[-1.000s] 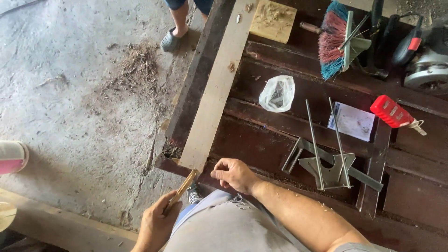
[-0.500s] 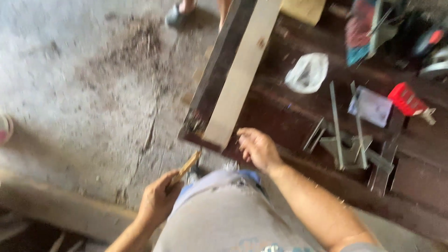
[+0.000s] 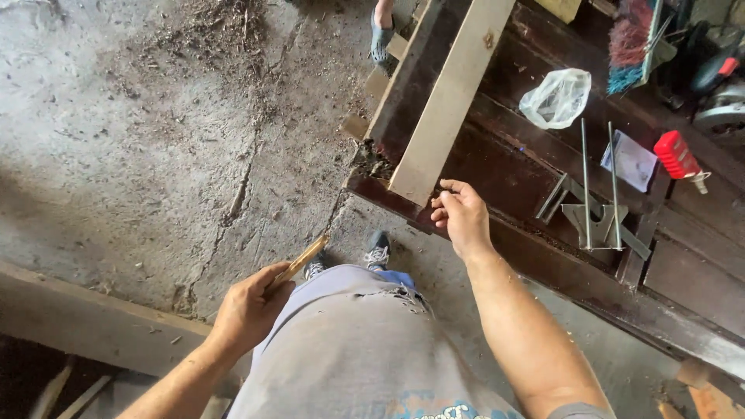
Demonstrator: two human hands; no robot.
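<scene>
A view from above looks down a person's grey shirt front to a cracked concrete floor [image 3: 140, 147] and a dark wooden workbench [image 3: 535, 264] on the right.

At lower left, the left hand [image 3: 247, 310] is curled into a closed fist around a thin, pale wooden strip [image 3: 299, 262]. The fingers wrap the lower end of the strip, and the rest sticks up and to the right, out past the thumb, above the floor and clear of the bench. Just beyond the tip of the strip, two dark shoes [image 3: 378, 252] with white markings show on the concrete.

Near the middle, a long pale wooden plank [image 3: 450, 101] lies on the bench, running from the top of the view down to the bench's near edge. Dirt and sawdust sit beside its near end.

The right hand [image 3: 463, 217] hovers at the bench edge, just beside the plank's near end. Its fingers are loosely bent and half open, with nothing between them. Whether the fingertips touch the plank cannot be told.

Farther right on the bench lie a crumpled clear plastic bag [image 3: 556, 97], a metal clamp frame with two long thin rods [image 3: 594, 209], a folded sheet of paper [image 3: 628, 159] and a red utility knife [image 3: 677, 157]. At the top right corner is a brush with red and blue bristles [image 3: 630, 43].

At the top edge, another person's sandalled foot [image 3: 380, 35] stands on the floor beside the bench.
</scene>
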